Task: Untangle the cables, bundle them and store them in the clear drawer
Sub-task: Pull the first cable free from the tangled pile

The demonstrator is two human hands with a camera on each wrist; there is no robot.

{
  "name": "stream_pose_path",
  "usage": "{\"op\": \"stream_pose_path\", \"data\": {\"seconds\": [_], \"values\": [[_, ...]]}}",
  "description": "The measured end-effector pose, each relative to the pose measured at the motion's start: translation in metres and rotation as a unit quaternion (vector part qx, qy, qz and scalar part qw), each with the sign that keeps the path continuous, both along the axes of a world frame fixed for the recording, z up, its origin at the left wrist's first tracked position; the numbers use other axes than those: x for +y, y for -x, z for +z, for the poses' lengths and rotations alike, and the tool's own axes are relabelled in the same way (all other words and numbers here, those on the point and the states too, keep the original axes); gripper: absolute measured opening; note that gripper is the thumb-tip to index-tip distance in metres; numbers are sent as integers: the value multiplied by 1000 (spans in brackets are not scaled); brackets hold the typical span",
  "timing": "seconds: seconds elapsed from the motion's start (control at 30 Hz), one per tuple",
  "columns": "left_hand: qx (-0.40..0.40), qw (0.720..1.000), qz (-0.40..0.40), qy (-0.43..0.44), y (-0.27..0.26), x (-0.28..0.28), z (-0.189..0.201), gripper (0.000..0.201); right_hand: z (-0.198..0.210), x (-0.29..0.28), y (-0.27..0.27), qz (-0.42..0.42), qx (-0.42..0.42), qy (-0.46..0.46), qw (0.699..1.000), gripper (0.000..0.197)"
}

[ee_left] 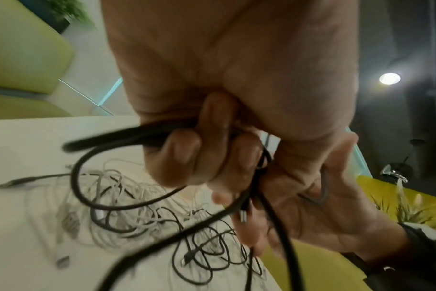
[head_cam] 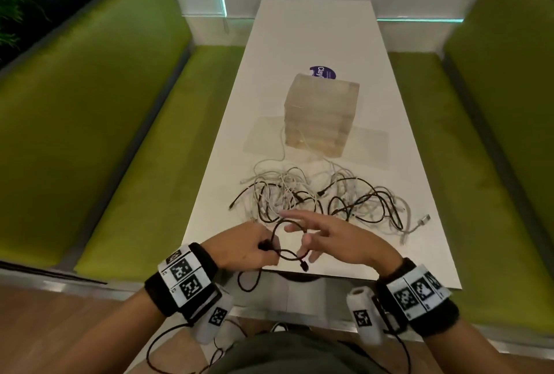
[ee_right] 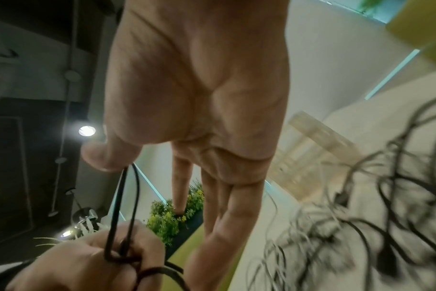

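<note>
Green benches (head_cam: pixel 120 134) flank the cable tangle (head_cam: pixel 323 197).

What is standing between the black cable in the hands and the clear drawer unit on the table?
The tangled pile of cables lies on the table between the black cable, gripped by the left hand, and the clear drawer unit. Carried above the table, nothing visible would block it. The drawers look closed.

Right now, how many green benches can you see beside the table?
2. One green bench runs along the left side of the white table, the other green bench along its right side. Nothing seems to hide a third.
</note>
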State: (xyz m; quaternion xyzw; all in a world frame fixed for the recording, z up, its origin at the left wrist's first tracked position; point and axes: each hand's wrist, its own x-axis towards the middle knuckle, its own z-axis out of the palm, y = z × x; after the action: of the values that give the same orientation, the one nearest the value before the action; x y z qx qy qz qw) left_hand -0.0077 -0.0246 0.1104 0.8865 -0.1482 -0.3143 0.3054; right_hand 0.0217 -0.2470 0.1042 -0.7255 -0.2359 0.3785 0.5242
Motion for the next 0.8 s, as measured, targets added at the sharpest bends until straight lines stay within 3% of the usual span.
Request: {"op": "stream_pose_path", "data": {"seconds": [0.13,0.23,0.33,0.5,0.6,0.7,0.8], "values": [[32,997,-58,34,8,-7,-16,26,-27,-2,11,27,45,26,998,28],[72,989,15,128,12,-11,-22,26,-49,-4,19,62,68,38,995,14],[117,955,132,239,15,-1,-30,29,-67,-10,24,89,47,101,990,24],[203,842,294,404,14,12,-42,46,-92,-19,41,145,0,245,959,33],[201,825,319,421,19,10,-48,44,-102,-15,52,156,-28,272,949,40],[197,818,321,435,23,5,-51,49,-106,-12,55,131,-1,278,952,75],[168,837,311,418,25,1,-53,39,-99,-17,50,126,26,272,954,102]]}}
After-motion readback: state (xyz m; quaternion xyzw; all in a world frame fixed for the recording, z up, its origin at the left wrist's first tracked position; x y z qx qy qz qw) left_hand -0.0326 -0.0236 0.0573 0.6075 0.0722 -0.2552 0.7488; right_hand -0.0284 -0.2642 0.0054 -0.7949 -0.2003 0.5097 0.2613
